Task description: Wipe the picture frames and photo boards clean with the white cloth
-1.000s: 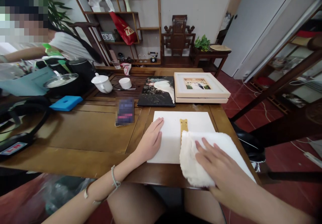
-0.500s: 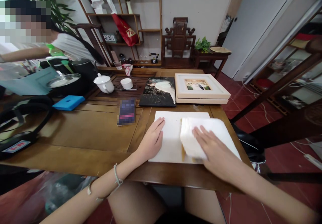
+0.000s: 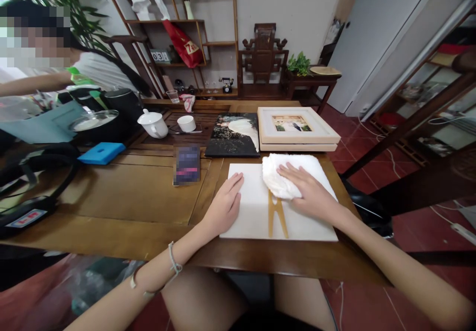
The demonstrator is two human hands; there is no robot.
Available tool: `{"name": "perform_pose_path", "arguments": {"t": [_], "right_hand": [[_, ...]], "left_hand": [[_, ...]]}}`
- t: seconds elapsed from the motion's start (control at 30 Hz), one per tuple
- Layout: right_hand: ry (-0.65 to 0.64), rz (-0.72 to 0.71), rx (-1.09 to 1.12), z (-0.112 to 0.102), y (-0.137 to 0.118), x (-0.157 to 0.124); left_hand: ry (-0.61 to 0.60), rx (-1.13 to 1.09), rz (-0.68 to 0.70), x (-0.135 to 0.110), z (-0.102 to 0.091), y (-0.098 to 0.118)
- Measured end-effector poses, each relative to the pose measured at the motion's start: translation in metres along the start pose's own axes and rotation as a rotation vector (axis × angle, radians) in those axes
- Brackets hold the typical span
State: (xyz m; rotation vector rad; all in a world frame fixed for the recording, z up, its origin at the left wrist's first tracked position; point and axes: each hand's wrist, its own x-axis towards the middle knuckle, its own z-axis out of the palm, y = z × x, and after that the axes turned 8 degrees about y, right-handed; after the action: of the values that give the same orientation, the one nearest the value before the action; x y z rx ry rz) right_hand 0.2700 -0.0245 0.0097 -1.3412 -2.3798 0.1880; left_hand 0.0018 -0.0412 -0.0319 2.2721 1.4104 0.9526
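Note:
A flat white board (image 3: pixel 249 217) lies at the table's front edge, with two tan strips (image 3: pixel 277 220) forming an upside-down V on its face. My left hand (image 3: pixel 225 203) rests on the board's left side, fingers stretched out and holding nothing. Under my right hand (image 3: pixel 310 187) is a folded white towel (image 3: pixel 308 165), gripped and pressed against the board's upper right part. The towel covers the top of the tan strips and reaches past the board's far edge.
Behind the board are a dark photo panel (image 3: pixel 232 135) and stacked pale wooden picture frames (image 3: pixel 299 140). A phone-like dark rectangle (image 3: pixel 187 165), blue box (image 3: pixel 101 153), headphones (image 3: pixel 40 187) and lidded white cup (image 3: pixel 153 124) lie leftward. Another person (image 3: pixel 104 68) sits at the far left.
My right hand has slid the towel away from me across the board, uncovering the lower part of the tan strips. My left hand has stayed in place.

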Motion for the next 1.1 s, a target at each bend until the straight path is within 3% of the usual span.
{"name": "perform_pose_path", "arguments": {"t": [0.1, 0.2, 0.3, 0.4, 0.5, 0.7, 0.8, 0.93, 1.1], "right_hand": [[0.001, 0.043, -0.060, 0.002, -0.004, -0.003], [-0.079, 0.037, -0.128, -0.001, -0.038, -0.032], [-0.142, -0.139, -0.130, -0.006, -0.078, -0.068], [-0.207, -0.314, -0.055, -0.009, -0.094, -0.081], [-0.222, -0.323, 0.003, -0.009, -0.080, -0.064], [-0.107, -0.157, 0.017, -0.003, -0.028, 0.000], [-0.087, -0.075, -0.095, 0.002, -0.027, 0.023], [-0.077, -0.116, -0.339, 0.015, -0.062, 0.018], [0.026, -0.394, -0.487, 0.028, -0.126, -0.036]], "left_hand": [[0.003, -0.007, -0.010, 0.000, 0.000, 0.000], [0.008, -0.010, -0.010, 0.000, 0.001, 0.001], [0.014, -0.006, -0.002, 0.000, 0.002, 0.000], [0.014, -0.006, 0.009, 0.000, 0.002, -0.001], [0.017, -0.011, 0.018, 0.000, 0.002, -0.002], [0.010, -0.006, 0.023, 0.000, 0.000, -0.003], [0.013, -0.008, 0.024, 0.001, 0.000, -0.004], [0.027, -0.024, 0.023, 0.004, -0.001, -0.007], [0.040, -0.093, 0.038, 0.004, -0.003, -0.012]]}}
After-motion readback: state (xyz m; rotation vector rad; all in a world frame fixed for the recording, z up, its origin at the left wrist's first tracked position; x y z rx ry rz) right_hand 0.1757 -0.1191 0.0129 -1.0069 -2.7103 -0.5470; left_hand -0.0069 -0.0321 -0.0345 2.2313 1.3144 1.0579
